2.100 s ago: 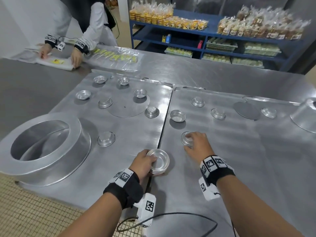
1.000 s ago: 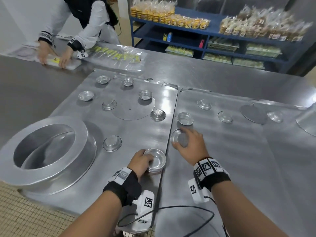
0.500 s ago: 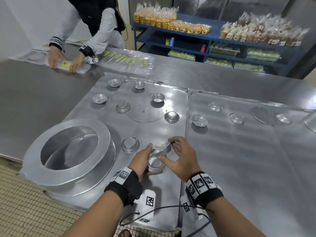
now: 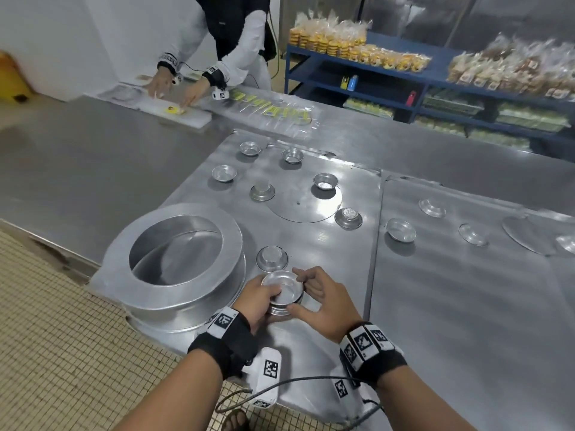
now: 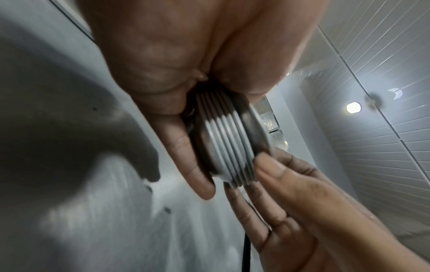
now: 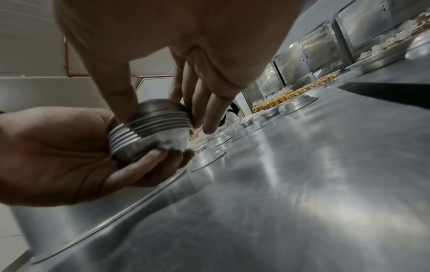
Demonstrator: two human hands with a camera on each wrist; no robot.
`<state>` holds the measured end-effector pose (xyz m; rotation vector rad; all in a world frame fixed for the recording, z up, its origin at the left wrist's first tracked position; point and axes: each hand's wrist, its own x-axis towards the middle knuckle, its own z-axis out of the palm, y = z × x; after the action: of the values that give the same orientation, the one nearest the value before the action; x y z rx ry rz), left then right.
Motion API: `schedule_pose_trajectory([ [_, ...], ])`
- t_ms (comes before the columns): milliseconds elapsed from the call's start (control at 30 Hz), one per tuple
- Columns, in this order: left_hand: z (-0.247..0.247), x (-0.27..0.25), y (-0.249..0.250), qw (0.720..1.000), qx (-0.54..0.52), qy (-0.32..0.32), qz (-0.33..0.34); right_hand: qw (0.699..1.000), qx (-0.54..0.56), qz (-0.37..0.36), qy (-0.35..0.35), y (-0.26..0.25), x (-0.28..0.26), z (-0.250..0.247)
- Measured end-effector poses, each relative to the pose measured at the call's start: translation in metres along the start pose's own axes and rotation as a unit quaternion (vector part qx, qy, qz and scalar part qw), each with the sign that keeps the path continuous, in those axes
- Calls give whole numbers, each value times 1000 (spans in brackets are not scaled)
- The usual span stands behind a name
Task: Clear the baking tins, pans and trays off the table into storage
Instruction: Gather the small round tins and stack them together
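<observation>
My left hand [image 4: 264,298] cups a stack of small round tart tins [image 4: 281,293] just above the left baking tray [image 4: 326,253]. My right hand [image 4: 303,293] pinches the top tin's rim between thumb and fingers. The left wrist view shows the stack [image 5: 229,147] edge-on with several nested rims, and the right thumb [image 5: 274,169] against them. In the right wrist view the stack [image 6: 149,132] lies in the left palm [image 6: 69,152]. An upturned tin [image 4: 271,258] sits just beyond. Several loose tins, such as one tin [image 4: 400,230], dot both trays. A big ring pan [image 4: 177,256] stands at the left.
A flat round disc [image 4: 306,203] lies on the left tray and another disc [image 4: 525,234] on the right tray [image 4: 466,290]. Another person [image 4: 230,35] works over plastic bags at the table's far side. Blue shelves [image 4: 404,79] hold packed baked goods. Tiled floor lies left of the table edge.
My right hand picked a tin off the right tray, carried it left and set it onto the stack in my left hand. The view has shifted left.
</observation>
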<state>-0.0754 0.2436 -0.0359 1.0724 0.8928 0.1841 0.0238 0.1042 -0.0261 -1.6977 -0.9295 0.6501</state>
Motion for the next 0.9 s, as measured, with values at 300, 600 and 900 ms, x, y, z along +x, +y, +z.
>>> schedule_pose_trajectory([
  [300,-34,-16,-3,996,39,67,48,985,-140,20,-99,8,44,3],
  [600,-50,-43,-8,994,38,87,46,921,-379,8,-95,12,114,24],
  [900,-61,-65,-15,992,-23,121,-7,880,-455,36,-133,18,139,37],
])
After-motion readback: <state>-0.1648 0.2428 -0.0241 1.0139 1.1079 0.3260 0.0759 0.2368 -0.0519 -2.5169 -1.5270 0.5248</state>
